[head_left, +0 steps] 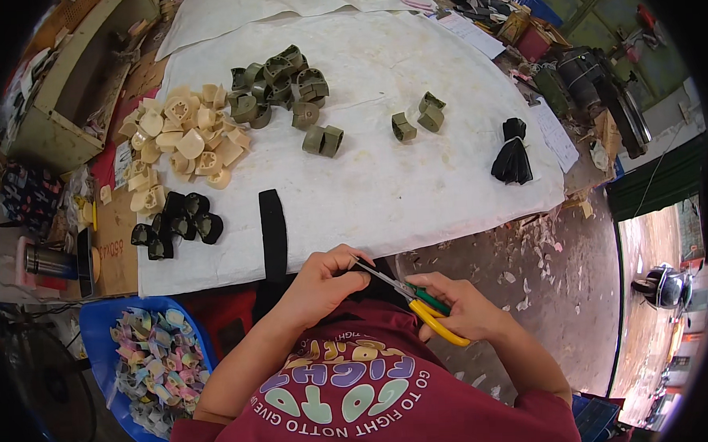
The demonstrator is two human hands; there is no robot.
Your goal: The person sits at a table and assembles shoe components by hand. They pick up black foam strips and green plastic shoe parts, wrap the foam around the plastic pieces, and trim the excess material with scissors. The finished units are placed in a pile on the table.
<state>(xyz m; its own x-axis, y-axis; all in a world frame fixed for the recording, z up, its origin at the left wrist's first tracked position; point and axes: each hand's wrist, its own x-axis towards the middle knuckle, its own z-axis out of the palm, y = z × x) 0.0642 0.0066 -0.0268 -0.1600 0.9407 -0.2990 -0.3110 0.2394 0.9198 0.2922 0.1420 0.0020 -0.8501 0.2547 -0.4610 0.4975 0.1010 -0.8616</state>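
My right hand (466, 307) is closed round a pair of scissors (433, 322) with one yellow and one green handle. The metal blades point up and left, their tips at the fingers of my left hand (323, 284). That hand is closed in a pinch; what it grips is hidden by the fingers. Black cloth (382, 281) shows beneath the blades, at my lap. A black fabric strip (272, 228) lies on the table just beyond my left hand and hangs over the front edge.
On the white-covered table (353, 197) lie piles of cream plastic parts (180, 134), olive-green ones (281, 82) and black ones (182, 220). A tied black bundle (512, 155) sits at the right. Below left stands a blue tub (99, 343) of small colourful wrapped pieces.
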